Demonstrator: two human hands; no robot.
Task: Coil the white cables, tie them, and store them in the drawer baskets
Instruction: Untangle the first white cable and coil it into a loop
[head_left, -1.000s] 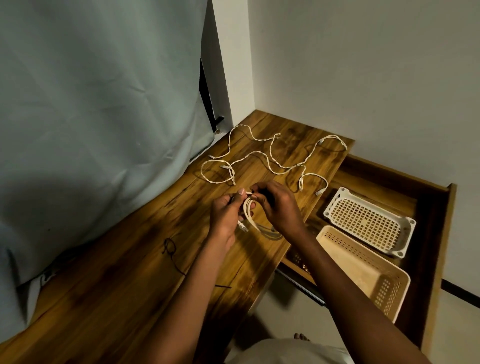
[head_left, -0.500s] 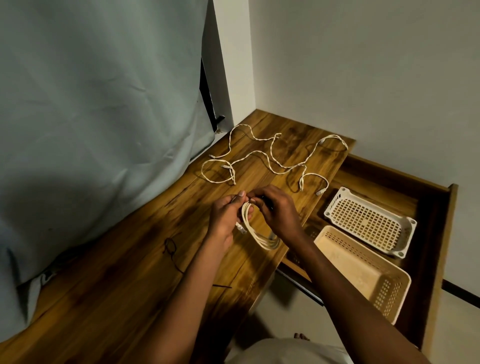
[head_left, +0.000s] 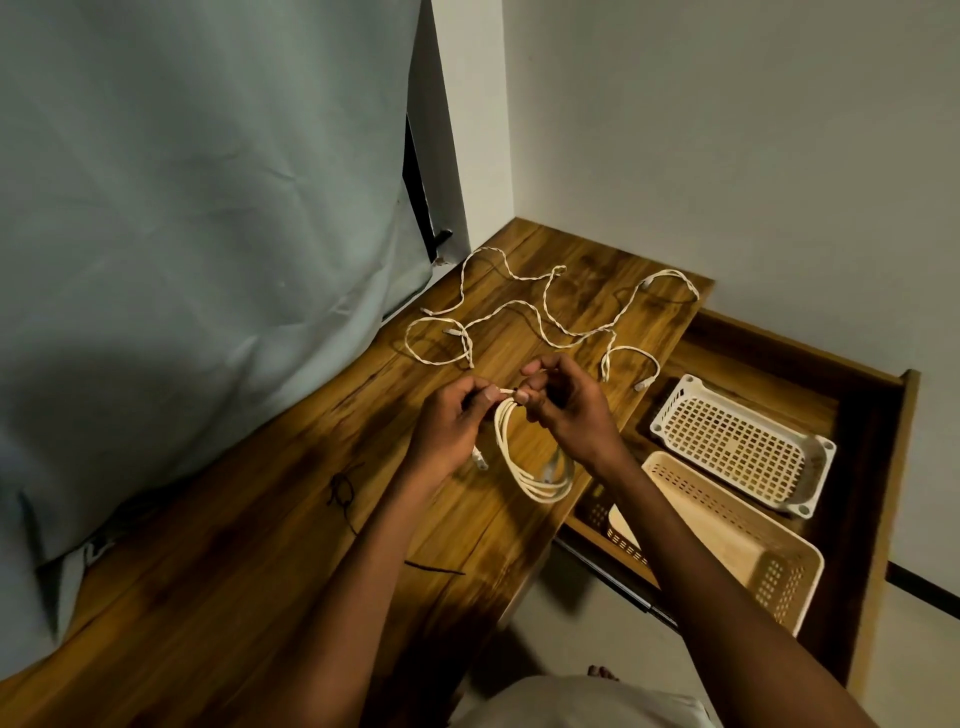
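Note:
A coiled white cable hangs in several loops between my two hands above the wooden desk. My left hand pinches the top of the coil, and one plug end dangles below it. My right hand pinches the same top part, with a thin dark tie between the fingertips. Loose white cables lie spread across the far end of the desk. A white perforated basket and a beige basket sit in the open drawer at the right.
A pale green curtain hangs along the left of the desk. Thin dark ties lie on the desk near my left forearm. White walls close the corner behind. My foot shows on the floor below.
The coil has been lifted and now hangs longer below my fingers. Both hands rose slightly and keep working at its top.

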